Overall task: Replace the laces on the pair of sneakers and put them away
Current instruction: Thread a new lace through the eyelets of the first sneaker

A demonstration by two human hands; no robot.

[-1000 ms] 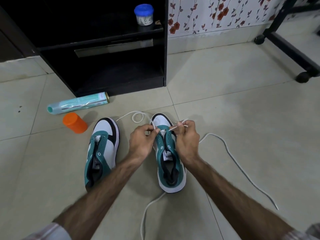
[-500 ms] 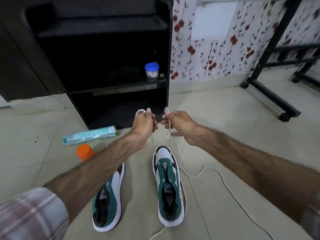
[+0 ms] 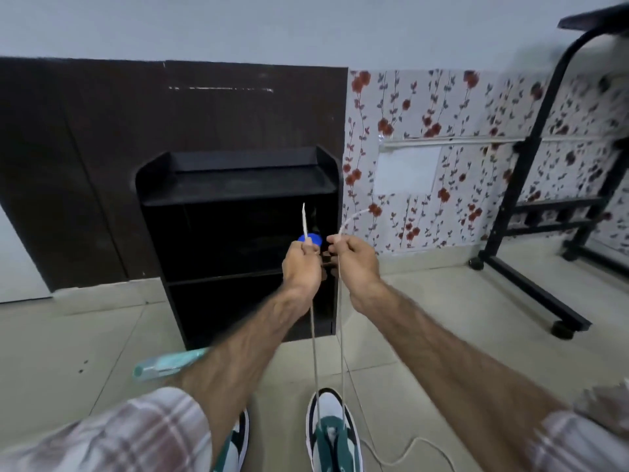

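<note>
We have both ends of the white lace [image 3: 313, 338] pulled up taut from the right sneaker [image 3: 333, 434], which sits on the floor at 6 o'clock in the view. Our left hand [image 3: 302, 267] is curled round one end, its tip sticking up above the fist; our right hand [image 3: 355, 258] pinches the other end, which arcs off toward 1 o'clock.

To do this step well, we should, as we judge it, hold the two tips side by side and compare them, so that the halves come out even before the next eyelets. We should pull straight up and gently, so the shoe does not lift or twist, and keep the strands apart so they do not cross by accident.

The sneaker is white at the toe with a black rim and a teal upper; both strands run down into its front eyelets. The left sneaker [image 3: 238, 444], same colours, lies beside it at 7 o'clock, mostly hidden by our forearm. Another length of white cord [image 3: 405, 449] trails on the floor at 5 o'clock.
</note>
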